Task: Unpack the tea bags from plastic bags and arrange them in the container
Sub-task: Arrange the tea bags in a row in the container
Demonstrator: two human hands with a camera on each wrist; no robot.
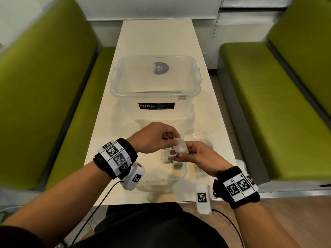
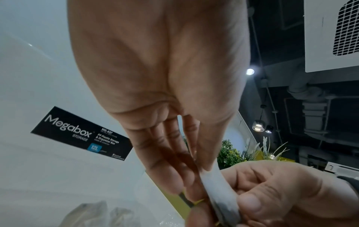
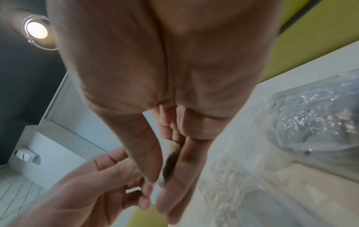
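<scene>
A white tea bag (image 1: pixel 180 147) with dark contents is held above the near end of the table between both hands. My left hand (image 1: pixel 169 137) pinches its upper edge between thumb and fingers. My right hand (image 1: pixel 179 154) grips its lower part from the right. In the left wrist view the tea bag (image 2: pixel 219 188) sits between my left fingers (image 2: pixel 170 176) and the right thumb (image 2: pixel 250 205). In the right wrist view the tea bag (image 3: pixel 170 162) lies between thumb and fingers. The clear Megabox container (image 1: pixel 155 83) stands at mid table, beyond the hands.
Crumpled clear plastic bags (image 1: pixel 202 138) with dark tea bags lie right of the hands, and more clear packaging (image 1: pixel 172 172) lies under them. The same bags (image 3: pixel 320 122) show in the right wrist view. Green benches (image 1: pixel 53 104) flank the narrow white table (image 1: pixel 157 38).
</scene>
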